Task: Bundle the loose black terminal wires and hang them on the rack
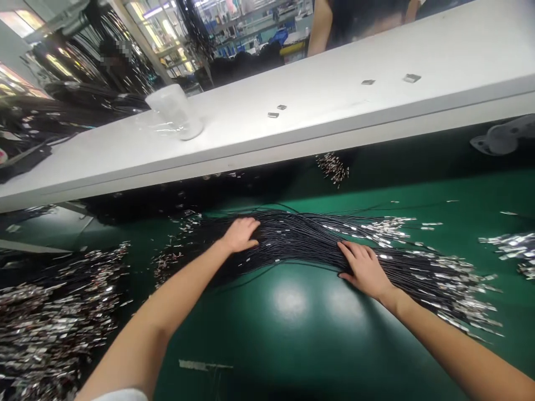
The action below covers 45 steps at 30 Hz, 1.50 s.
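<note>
A wide bundle of thin black cables (pixel 292 236) with shiny metal ends lies across the green work surface. My left hand (pixel 241 235) rests on top of the bundle at its left part, thumb apart from the fingers. Farther right, my right hand (pixel 363 268) lies over the near side of the same bundle, its fingers stretched out and its thumb spread toward the near edge. Neither hand is closed around the cables. The metal cable ends (pixel 460 284) fan out to the right of my right hand.
More cables with metal ends (pixel 58 317) are heaped at the left, and another group (pixel 514 248) lies at the right edge. A white shelf (pixel 334 120) crosses above, bearing a clear plastic cup (pixel 175 111) and several small metal pieces (pixel 412 78). A person (pixel 363 22) is behind it.
</note>
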Each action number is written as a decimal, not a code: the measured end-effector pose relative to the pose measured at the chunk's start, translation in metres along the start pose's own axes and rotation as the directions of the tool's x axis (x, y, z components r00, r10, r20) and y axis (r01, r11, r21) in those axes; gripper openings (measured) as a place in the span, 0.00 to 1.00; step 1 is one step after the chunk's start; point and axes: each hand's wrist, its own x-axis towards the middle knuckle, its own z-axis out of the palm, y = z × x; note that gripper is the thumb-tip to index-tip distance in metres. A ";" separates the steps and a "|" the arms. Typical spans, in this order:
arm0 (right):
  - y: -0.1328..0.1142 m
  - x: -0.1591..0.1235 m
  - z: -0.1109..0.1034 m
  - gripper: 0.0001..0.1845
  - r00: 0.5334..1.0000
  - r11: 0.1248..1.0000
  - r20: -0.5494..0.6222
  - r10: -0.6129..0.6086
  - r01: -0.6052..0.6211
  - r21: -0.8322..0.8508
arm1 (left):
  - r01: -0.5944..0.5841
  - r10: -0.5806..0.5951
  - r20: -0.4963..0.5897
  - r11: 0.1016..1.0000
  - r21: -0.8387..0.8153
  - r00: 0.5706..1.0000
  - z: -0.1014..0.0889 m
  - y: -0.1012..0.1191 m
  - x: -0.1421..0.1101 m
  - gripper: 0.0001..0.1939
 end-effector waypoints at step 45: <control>-0.006 -0.091 -0.006 0.22 0.936 0.937 -0.046 0.350 -0.349 0.013 | 0.742 -0.753 -0.007 0.650 -0.162 0.658 0.158 -0.015 -0.217 0.31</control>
